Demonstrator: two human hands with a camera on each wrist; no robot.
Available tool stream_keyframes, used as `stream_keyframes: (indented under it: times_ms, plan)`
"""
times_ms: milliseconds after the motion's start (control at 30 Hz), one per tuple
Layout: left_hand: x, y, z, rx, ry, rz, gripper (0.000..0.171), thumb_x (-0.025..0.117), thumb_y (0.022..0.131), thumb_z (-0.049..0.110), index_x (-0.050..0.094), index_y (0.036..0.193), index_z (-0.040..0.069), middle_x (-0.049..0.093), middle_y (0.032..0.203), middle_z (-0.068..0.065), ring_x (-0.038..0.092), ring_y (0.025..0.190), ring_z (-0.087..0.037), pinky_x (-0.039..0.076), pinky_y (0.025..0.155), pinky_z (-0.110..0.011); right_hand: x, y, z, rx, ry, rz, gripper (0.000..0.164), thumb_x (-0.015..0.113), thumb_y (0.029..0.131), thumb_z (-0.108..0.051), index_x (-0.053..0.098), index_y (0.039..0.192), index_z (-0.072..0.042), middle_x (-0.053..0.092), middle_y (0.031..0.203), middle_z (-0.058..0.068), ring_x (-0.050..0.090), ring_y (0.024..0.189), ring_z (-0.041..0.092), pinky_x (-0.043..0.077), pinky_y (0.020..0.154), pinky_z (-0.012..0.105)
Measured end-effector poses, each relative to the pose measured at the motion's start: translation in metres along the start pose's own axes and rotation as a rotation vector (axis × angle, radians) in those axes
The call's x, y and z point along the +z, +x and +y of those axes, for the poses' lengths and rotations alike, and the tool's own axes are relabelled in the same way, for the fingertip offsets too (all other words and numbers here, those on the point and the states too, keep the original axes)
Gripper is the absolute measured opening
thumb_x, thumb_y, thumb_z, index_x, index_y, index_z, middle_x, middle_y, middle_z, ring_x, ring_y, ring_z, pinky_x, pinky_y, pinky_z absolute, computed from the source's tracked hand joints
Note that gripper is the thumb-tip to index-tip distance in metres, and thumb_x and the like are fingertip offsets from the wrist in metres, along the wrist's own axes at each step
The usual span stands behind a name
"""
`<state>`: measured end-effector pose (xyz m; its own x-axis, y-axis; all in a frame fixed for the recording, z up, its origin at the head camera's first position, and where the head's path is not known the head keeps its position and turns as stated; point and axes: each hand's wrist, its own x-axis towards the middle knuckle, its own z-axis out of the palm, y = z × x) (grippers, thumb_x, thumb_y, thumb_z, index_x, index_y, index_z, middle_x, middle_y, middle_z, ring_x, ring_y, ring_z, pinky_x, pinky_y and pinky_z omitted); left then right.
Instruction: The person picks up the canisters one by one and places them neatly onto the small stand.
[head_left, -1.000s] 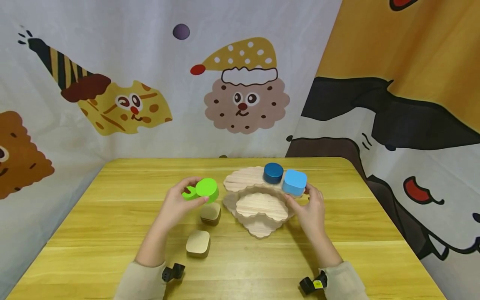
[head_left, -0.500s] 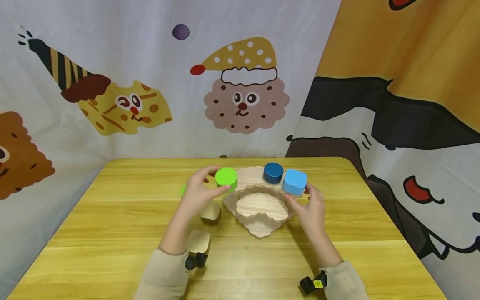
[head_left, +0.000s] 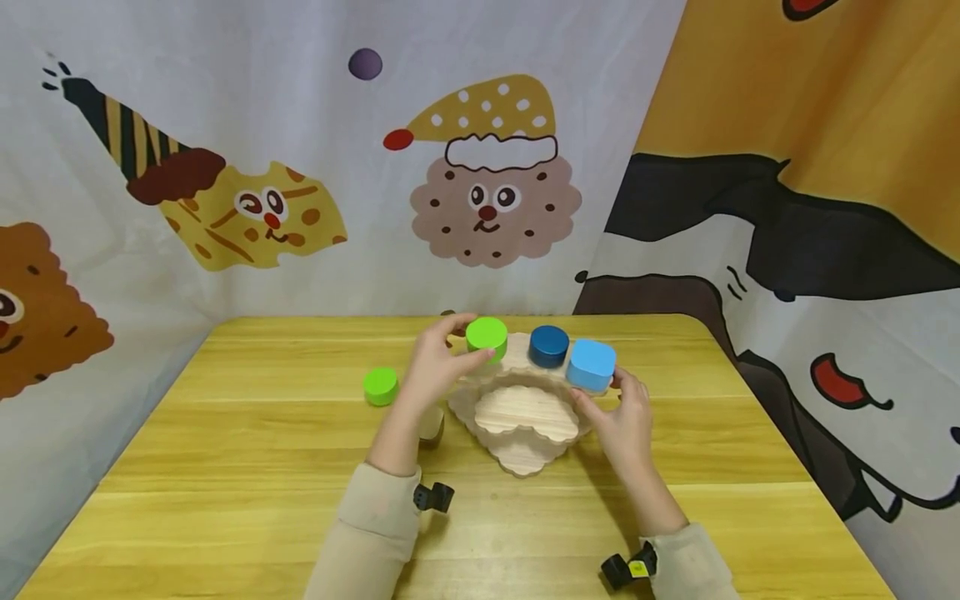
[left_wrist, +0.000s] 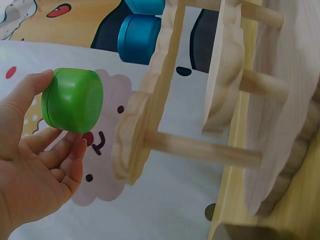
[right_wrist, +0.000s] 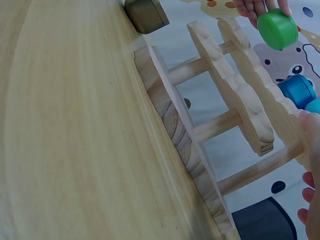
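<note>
My left hand [head_left: 438, 367] pinches a round green tin [head_left: 487, 335] between thumb and fingers, over the left part of a tiered wooden stand [head_left: 525, 412]. A gap shows between this tin [left_wrist: 75, 100] and the scalloped top tier [left_wrist: 135, 135] in the left wrist view. At the stand's right end, my right hand [head_left: 618, 417] grips the top tier's edge, thumb in front. Beside those fingers a light blue square tin [head_left: 591, 364] sits on that tier. To its left is a dark blue round tin [head_left: 548, 346].
A second green tin [head_left: 381, 386] stands on the wooden table [head_left: 225, 467], left of the stand. Partly behind my left forearm is a gold tin [head_left: 431, 423]. A printed curtain [head_left: 300, 83] hangs behind the table.
My left hand has carried the green tin right and away from me, to over the top tier. The second green tin is uncovered; a gold tin nearer me is now hidden. My right hand stays put.
</note>
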<state>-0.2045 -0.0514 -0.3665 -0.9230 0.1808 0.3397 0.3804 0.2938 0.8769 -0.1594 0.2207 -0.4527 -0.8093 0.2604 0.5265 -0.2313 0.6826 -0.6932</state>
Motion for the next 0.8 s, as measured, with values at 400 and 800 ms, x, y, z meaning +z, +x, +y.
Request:
stream_keyframes:
  times_ms: [400, 800]
  plan:
    - [0.019, 0.018, -0.005, -0.045, 0.013, -0.024, 0.056, 0.081, 0.078, 0.016, 0.058, 0.127, -0.001, 0.059, 0.116, -0.010, 0.051, 0.104, -0.023, 0.049, 0.086, -0.037, -0.001, 0.000, -0.001, -0.010, 0.005, 0.004, 0.067, 0.087, 0.071, -0.024, 0.055, 0.120, 0.009, 0.056, 0.101, 0.019, 0.048, 0.095, 0.032, 0.037, 0.076, 0.041]
    - [0.030, 0.024, -0.018, -0.059, 0.014, -0.036, 0.055, 0.081, 0.078, 0.016, 0.059, 0.126, -0.001, 0.060, 0.115, -0.010, 0.054, 0.102, -0.024, 0.051, 0.081, -0.032, 0.000, 0.000, 0.000, -0.005, 0.007, 0.003, 0.069, 0.087, 0.071, -0.025, 0.055, 0.120, 0.009, 0.056, 0.102, 0.019, 0.048, 0.096, 0.032, 0.037, 0.077, 0.041]
